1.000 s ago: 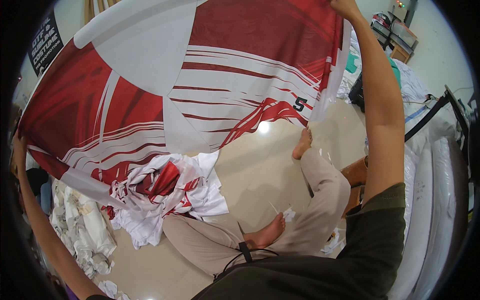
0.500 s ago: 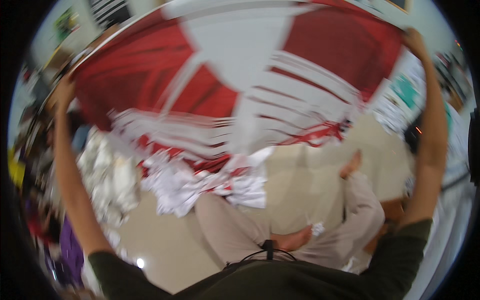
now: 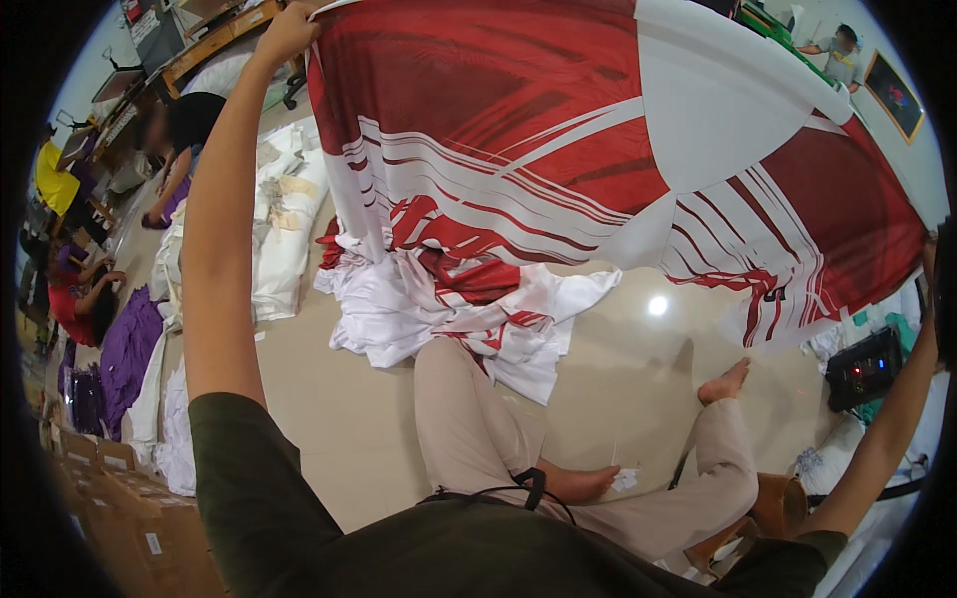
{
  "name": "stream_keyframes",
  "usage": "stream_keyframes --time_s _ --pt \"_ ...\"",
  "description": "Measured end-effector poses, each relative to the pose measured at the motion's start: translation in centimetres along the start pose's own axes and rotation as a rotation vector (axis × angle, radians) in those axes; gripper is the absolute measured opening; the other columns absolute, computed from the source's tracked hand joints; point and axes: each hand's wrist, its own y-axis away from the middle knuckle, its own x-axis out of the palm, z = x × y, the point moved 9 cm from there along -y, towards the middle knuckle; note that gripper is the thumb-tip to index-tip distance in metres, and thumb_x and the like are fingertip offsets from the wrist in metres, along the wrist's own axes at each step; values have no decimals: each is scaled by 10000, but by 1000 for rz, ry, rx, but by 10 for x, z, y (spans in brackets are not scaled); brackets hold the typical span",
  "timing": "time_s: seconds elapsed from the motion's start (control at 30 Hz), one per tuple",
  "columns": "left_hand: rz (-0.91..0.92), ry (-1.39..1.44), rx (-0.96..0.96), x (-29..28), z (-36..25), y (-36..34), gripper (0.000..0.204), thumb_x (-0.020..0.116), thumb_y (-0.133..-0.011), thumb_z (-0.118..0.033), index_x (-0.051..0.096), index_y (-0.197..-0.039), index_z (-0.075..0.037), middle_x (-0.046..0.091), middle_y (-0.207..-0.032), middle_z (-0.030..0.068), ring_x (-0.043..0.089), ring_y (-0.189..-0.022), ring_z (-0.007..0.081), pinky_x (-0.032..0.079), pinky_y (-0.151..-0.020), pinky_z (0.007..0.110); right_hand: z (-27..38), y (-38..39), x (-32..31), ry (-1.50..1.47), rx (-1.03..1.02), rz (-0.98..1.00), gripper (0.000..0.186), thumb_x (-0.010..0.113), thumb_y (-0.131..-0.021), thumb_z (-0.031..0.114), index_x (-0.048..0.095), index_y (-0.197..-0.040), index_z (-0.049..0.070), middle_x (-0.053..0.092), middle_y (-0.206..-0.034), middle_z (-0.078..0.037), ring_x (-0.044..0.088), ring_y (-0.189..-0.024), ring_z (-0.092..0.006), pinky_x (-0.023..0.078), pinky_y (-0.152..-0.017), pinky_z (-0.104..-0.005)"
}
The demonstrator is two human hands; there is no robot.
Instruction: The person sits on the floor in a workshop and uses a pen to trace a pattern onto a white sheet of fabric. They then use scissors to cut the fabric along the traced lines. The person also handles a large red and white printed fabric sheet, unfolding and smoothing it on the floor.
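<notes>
A large red and white printed fabric sheet (image 3: 498, 110) is stretched between my raised arms. Its print has dark red panels, white bands and thin wavy stripes. At its upper left corner, my left hand (image 3: 289, 36) grips the edge with closed fingers. My right hand (image 3: 929, 257) is at the sheet's far right corner, close to the rim of the picture and partly cut off; the cloth is held taut there. Below the sheet, a crumpled pile of white and red fabric (image 3: 384, 304) lies on the floor by my left knee, touching the sheet's lower left part.
I sit on a glossy tiled floor (image 3: 329, 439). White cloth bundles (image 3: 284, 239), purple fabric (image 3: 130, 339) and cardboard boxes (image 3: 140, 518) lie left. Several people work nearby, one in yellow (image 3: 55, 184). A black device (image 3: 862, 367) with lights stands right.
The view has turned and sharpened. The sheet has shifted right in the picture; my left hand appears higher and further right, my right hand lower and further right. Both keep their hold.
</notes>
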Motion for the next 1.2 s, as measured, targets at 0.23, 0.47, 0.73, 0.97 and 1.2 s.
stream_keyframes --time_s 0.23,0.47,0.73,0.97,1.2 --pt "184 383 -80 88 -5 -1 207 543 -931 -165 684 -1011 -37 624 -745 -9 565 -685 118 465 -653 288 -32 9 -31 -113 -154 -116 477 507 -843 233 635 -1216 -35 675 -1120 -280 643 -1040 -431 487 -937 -460" --pt "359 604 -164 151 -67 10 283 585 -987 -340 684 -1073 -89 585 -768 -54 521 -649 56 438 -546 223 -42 61 -62 -87 20 72 488 537 -747 73 637 -1210 -44 679 -1115 -272 658 -962 -408 513 -890 -472" --pt "479 602 -226 230 -123 22 362 611 -966 -421 692 -952 -68 504 -698 -61 450 -620 51 368 -526 246 -82 73 -88 -54 98 106 477 541 -787 140 634 -1229 -16 666 -1144 -262 653 -982 -411 507 -907 -487" --pt "455 371 52 244 -226 25 363 676 -914 -359 661 -804 -13 543 -678 3 486 -641 101 398 -591 296 -175 80 -103 62 126 93 446 526 -842 243 653 -1191 -4 673 -1114 -265 652 -1008 -419 495 -917 -475" --pt "327 387 -1 311 -182 -1 329 625 -927 -305 728 -998 -1 685 -779 91 621 -776 189 486 -756 360 -227 79 -58 191 43 147 435 520 -854 319 681 -1125 21 683 -1036 -265 663 -998 -416 495 -900 -461"
